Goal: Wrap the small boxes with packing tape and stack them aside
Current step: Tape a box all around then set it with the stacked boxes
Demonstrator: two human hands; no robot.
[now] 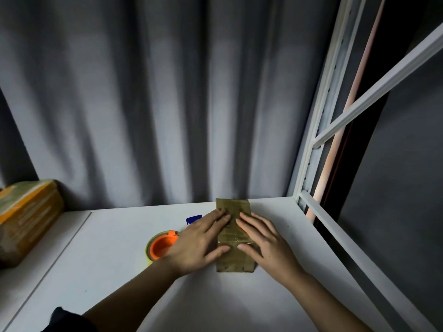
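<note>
Head cam: I saw both hands flat on the small box (233, 236), palms down, fingers straight and spread. Nothing gripped, just pressing. Left hand (200, 240) came in from lower left with the forearm running diagonally across the table (107, 248); its fingers lay on the box's left half and its thumb pointed in toward the box middle. Right hand (266, 243) mirrored it from lower right, fingers on the right half, thumb pointing inward too. The thumb tips sat near each other over a glossy band of tape across the box top. I couldn't tell if they touched.

The box lay flat on the white table, right of centre, near the back edge by the grey curtain (143, 104). Its long axis ran away from me, far end almost at the curtain, near end toward the camera. Brown tape covered the top.

The tape roll (161, 246) with orange core sat flat just left of the left wrist, partly hidden by it. A small blue object (193, 219) lay behind that hand; I couldn't identify it. A larger taped parcel (26, 216) sat at the far left. White shelf frame (318, 130) stood at right.
</note>
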